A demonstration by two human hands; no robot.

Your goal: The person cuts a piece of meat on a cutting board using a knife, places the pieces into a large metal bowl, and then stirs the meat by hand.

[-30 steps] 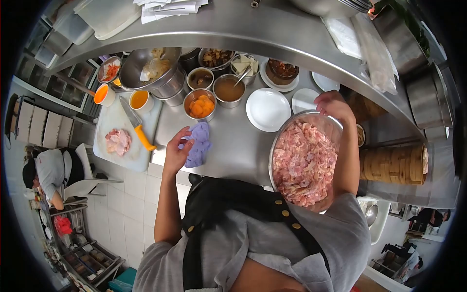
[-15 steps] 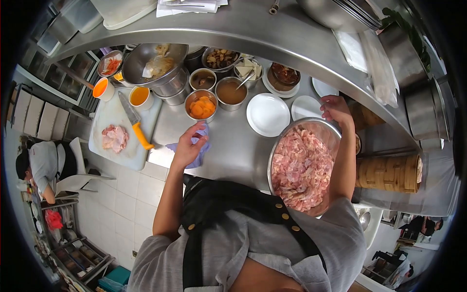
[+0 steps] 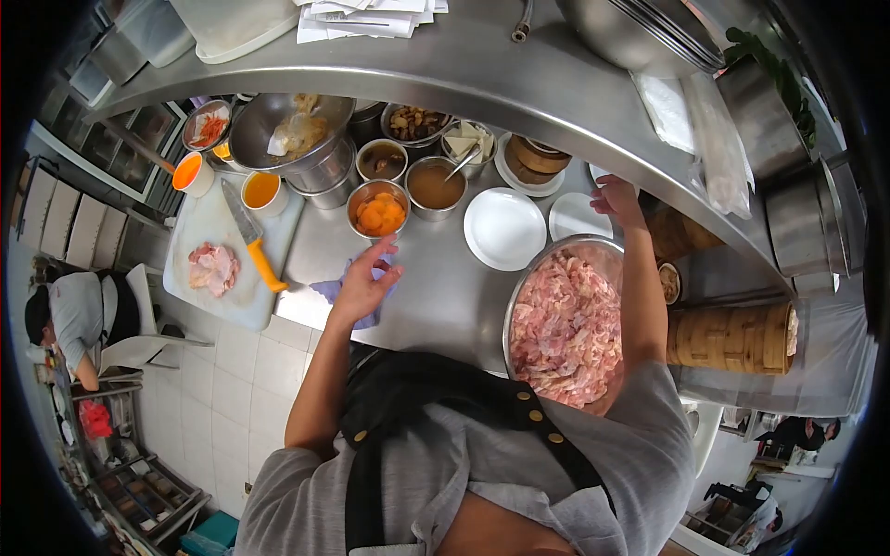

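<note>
My left hand [image 3: 365, 285] hovers at the counter's front edge, fingers apart and holding nothing. Beneath and beside it lies a crumpled purple cloth [image 3: 331, 289]. My right hand [image 3: 616, 201] reaches past a large metal bowl of raw cut meat [image 3: 567, 324] towards the shelf edge. Its fingers are loosely bent and apart, with nothing visible in them, near a small white plate [image 3: 575, 215]. A larger white plate [image 3: 505, 230] lies left of that one. Straight ahead of my left hand stands a metal bowl of orange slices [image 3: 379, 212].
A white cutting board [image 3: 182, 278] at left holds raw meat [image 3: 213, 269] and an orange-handled knife [image 3: 264, 264]. Sauce containers and a large metal bowl [image 3: 246, 139] stand behind. A steel shelf [image 3: 445, 83] overhangs the counter. Bamboo steamers [image 3: 728, 336] lie right. Another person [image 3: 79, 310] is far left.
The view has shifted slightly. My right hand has moved a little further towards the shelf edge and the plates. My left hand's fingers have spread somewhat above the cloth.
</note>
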